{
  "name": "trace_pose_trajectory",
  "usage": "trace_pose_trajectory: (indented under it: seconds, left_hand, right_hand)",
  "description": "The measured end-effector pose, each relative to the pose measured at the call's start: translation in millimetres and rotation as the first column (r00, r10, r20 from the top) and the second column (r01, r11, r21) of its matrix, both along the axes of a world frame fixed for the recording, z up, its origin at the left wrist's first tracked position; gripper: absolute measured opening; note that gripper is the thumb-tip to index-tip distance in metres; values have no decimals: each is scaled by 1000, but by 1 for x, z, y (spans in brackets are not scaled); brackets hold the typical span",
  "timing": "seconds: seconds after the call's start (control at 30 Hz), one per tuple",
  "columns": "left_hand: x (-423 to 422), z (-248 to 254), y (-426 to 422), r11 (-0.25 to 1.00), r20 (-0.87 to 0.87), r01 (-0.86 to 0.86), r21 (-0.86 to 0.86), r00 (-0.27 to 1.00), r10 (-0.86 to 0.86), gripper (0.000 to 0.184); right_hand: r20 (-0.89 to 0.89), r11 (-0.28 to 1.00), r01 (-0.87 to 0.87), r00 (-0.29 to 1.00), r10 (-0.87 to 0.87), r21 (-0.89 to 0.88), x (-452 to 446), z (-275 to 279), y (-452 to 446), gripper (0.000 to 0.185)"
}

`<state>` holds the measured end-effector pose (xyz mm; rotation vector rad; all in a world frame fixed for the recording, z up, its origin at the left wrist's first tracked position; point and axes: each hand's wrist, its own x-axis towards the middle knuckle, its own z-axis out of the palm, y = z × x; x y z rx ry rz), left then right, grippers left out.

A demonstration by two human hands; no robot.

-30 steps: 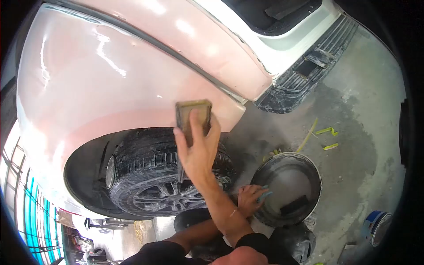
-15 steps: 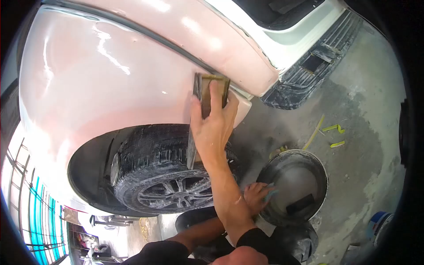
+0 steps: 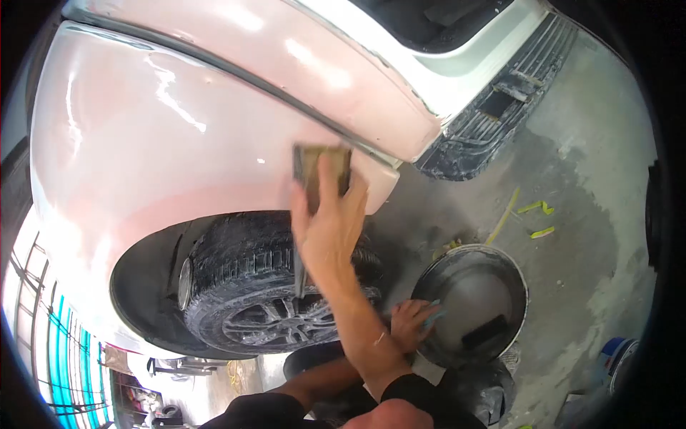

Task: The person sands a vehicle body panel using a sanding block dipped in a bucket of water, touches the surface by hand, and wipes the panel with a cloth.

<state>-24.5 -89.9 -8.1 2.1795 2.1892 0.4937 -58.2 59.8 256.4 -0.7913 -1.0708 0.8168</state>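
My right hand (image 3: 329,222) is wrapped round a long sanding block (image 3: 314,168), pressing it against the pale pink rear panel (image 3: 186,136) of a vehicle above the wheel. The fingers lie along the block's back, with the thumb at its left side. The block's lower end hangs in front of the dusty tyre (image 3: 250,254). Down at the left rim of a round bucket (image 3: 527,293) of cloudy water, my left hand (image 3: 411,322) is closed on a small light-blue piece (image 3: 433,314), whose kind is hard to tell. A dark rectangular block (image 3: 484,332) lies in the bucket.
A black ribbed bumper step (image 3: 493,107) juts out at the upper right. Yellow tape strips (image 3: 536,207) lie on the wet, stained concrete floor (image 3: 572,286). A blue and white can (image 3: 618,357) stands at the far right. My knee (image 3: 475,393) is beside the bucket.
My right hand and the sanding block have moved down and slightly left along the panel. My left hand stays at the bucket's rim. The whole view has shifted a little.
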Motion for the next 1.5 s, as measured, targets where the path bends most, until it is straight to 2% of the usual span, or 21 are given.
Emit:
trace_pose_trajectory:
  seconds: [0.03,0.13,0.17,0.2,0.27,0.33,0.37,0.47,0.5,0.6,0.63,0.77,0.93,1.0,1.03,1.13,1.23,1.27,1.37,1.43,1.5]
  left_hand:
    - [3,5,-3,1000,15,3,20,1000,-3,55]
    - [7,-2,-1,996,7,-57,-67,998,58,54]
    - [7,-1,1,997,-4,-44,-62,999,44,54]
    - [5,2,1,997,-20,-32,-64,999,31,55]
    - [3,4,-4,999,-20,-22,-49,1000,21,55]
    - [6,7,-1,1000,15,-19,4,1000,19,57]
    - [7,5,-5,999,24,-42,-25,999,43,58]
    - [8,3,2,996,25,-49,-80,998,51,59]
    - [6,4,2,995,13,-40,-93,999,41,58]
    - [3,5,-1,995,24,-42,-86,999,44,55]
    - [9,7,-2,996,44,-51,-67,998,54,53]
    - [10,13,3,998,35,-46,-49,998,48,52]
    - [4,30,-1,993,144,17,-116,990,0,51]
    - [2,27,-3,989,76,47,-139,996,-36,52]
    - [0,22,-2,987,38,64,-148,998,-59,52]
    - [-7,10,-5,988,86,114,-109,991,-105,53]
    - [-13,-23,-15,989,419,128,74,896,-148,50]
    - [-12,-26,-14,989,452,121,90,880,-149,50]
    - [-9,-22,-8,997,223,19,-68,975,-3,48]
    - [-5,-17,-7,973,17,-68,-221,997,74,47]
    - [-4,-18,-6,966,-45,-103,-238,994,95,47]
  right_hand:
    - [-4,997,-26,1000,26,-68,1,6,13,61]
    - [-14,997,-24,1000,23,-74,-6,5,1,61]
    - [42,999,-42,998,42,-10,-5,-2,-17,61]
    - [-15,999,-31,999,31,43,-9,-4,-25,62]
    - [47,999,-4,999,2,39,-8,-8,-17,63]
    - [-5,998,-32,999,32,-63,-2,1,14,63]
    - [-59,981,-153,987,147,-118,3,7,19,63]
    - [48,997,-75,996,75,-7,0,-3,-16,61]
    - [-5,996,-37,999,38,81,-2,-4,-24,61]
    - [41,999,-51,998,50,10,3,-2,4,65]
    - [19,991,-115,993,116,-64,6,0,20,67]
    - [41,991,-65,997,61,113,5,-23,-3,66]
    - [54,992,-90,995,85,84,8,-17,11,63]
    - [79,991,-58,996,49,122,7,-16,12,62]
    - [54,984,-119,992,113,129,2,-23,-2,60]
    - [137,971,-203,973,185,128,11,-30,-14,64]
    - [102,989,-117,989,108,90,25,-31,8,68]
    - [117,977,-136,986,118,163,32,-33,11,68]
    - [175,903,-236,967,183,360,39,-37,21,71]
    - [288,906,-207,952,100,370,35,-33,23,68]
    - [314,896,-230,943,109,381,27,-34,27,69]
